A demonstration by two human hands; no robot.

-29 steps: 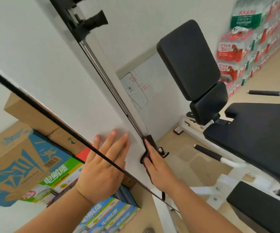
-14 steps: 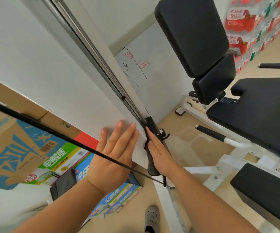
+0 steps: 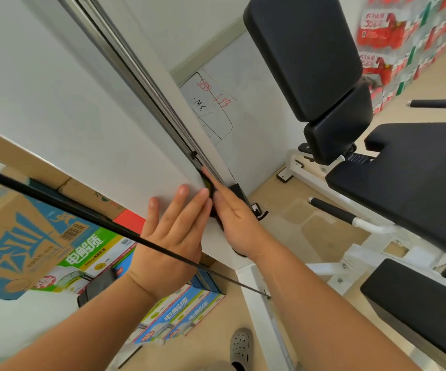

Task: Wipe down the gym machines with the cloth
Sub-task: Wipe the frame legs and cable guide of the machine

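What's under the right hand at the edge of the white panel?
A black thing peeks out beside the right hand's fingers and below its palm, along the white panel's edge. The hand covers the rest, so I cannot tell what it is.

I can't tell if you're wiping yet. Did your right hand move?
Yes. The right hand slid up along the white panel's edge. Its fingertips now reach past the black hook, which they were beside before.
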